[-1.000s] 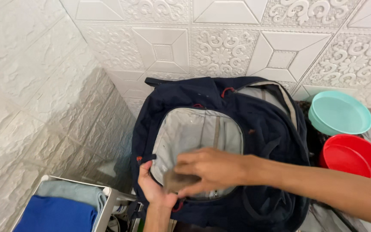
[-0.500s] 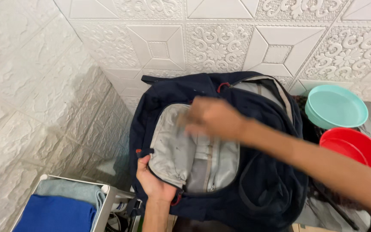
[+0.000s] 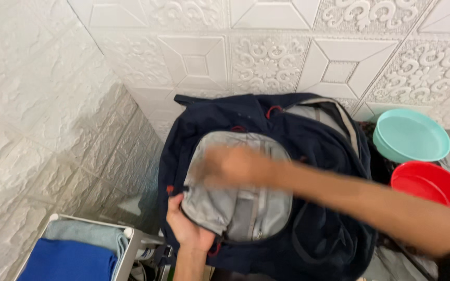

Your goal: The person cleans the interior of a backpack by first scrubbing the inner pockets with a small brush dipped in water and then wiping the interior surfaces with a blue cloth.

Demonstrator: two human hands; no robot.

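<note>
White embossed wall tiles (image 3: 266, 57) fill the top and left of the view, meeting in a corner that slopes down to the left. Against them stands a dark navy backpack (image 3: 319, 156), upright and unzipped, its top rim touching the back wall and its left edge close to the side wall, with only a narrow shadowed gap between. The grey front lining panel (image 3: 246, 208) of the backpack is turned outward toward the camera. To the right, just beside the bag, a teal basin (image 3: 412, 136) sits behind a red basin (image 3: 430, 184), and their rims overlap; the right forearm crosses in front of the red one. At lower left, a white-framed rack (image 3: 128, 234) holds folded grey and blue cloth (image 3: 69, 260), near the bag's lower corner.

The right hand (image 3: 230, 166) reaches across the grey panel, blurred; I cannot tell whether its fingers are apart or closed. The left hand (image 3: 186, 229) comes up from below and is clamped on the lower left edge of the panel, thumb on top.
</note>
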